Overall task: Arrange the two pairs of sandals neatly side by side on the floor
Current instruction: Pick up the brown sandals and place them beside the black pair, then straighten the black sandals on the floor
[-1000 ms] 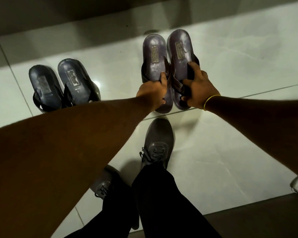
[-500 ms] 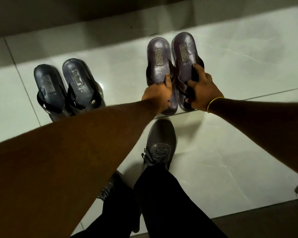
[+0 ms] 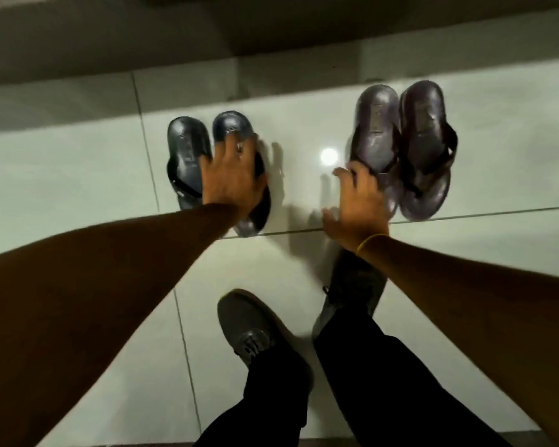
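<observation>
A: Where were the sandals at that moment?

B: Both pairs lay on the pale glossy tiled floor (image 3: 78,175). The dark blue-grey rubber pair (image 3: 188,150) was on the left and the purple-brown strapped pair (image 3: 404,140) on the right, well apart, with a bare tile between them.

A: And the hands?

B: The left hand (image 3: 231,180) was spread open over the inner blue-grey sandal – whether it pressed on it, I could not tell. The right hand (image 3: 357,204) was open too, fingers loose, at the edge of the purple-brown pair.

A: What could have gone wrong?

B: I think a push on one sandal only would have twisted it away from its partner – and the glossy tile looked slippery.
</observation>
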